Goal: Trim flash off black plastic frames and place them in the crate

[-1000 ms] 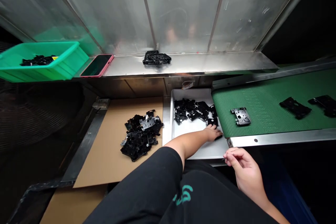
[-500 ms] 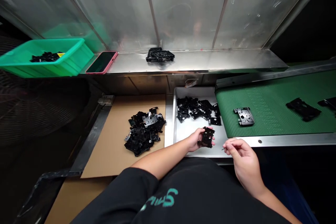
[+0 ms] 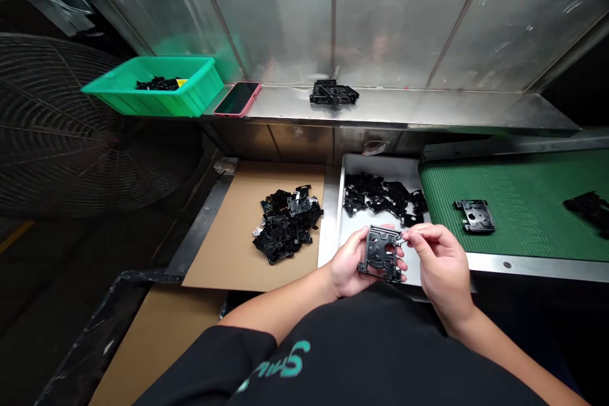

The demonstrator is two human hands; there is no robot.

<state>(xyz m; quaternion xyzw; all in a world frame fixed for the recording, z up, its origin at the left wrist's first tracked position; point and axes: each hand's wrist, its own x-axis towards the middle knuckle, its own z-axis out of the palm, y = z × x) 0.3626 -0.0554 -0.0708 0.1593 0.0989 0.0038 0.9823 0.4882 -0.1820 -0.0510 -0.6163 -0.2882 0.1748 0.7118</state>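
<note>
My left hand [image 3: 349, 266] is closed around the edge of a black plastic frame plate [image 3: 380, 255] with round and slotted cut-outs, held above the near end of the white tray. Its broad side faces up towards me. At the plate's upper right edge, my right hand [image 3: 440, 263] is closed in a pinch between thumb and forefinger. A small thin metal piece sits at those fingertips, mostly hidden; whether it touches the plate I cannot tell. Several more black parts [image 3: 375, 193] lie in the white tray [image 3: 341, 203] just beyond my hands.
Left of the tray, a heap of black parts [image 3: 285, 228] rests on cardboard [image 3: 219, 247]. A green conveyor belt [image 3: 528, 203] carries similar frames [image 3: 477, 216] on the right. The metal shelf [image 3: 404, 104] bears a green bin [image 3: 157, 101], a phone [image 3: 238, 98] and stacked frames [image 3: 333, 92]. A fan [image 3: 85, 133] stands at left.
The plate has come closer to me and turned more face-up in my left hand. My right hand has moved left to its edge. The view has shifted left.
</note>
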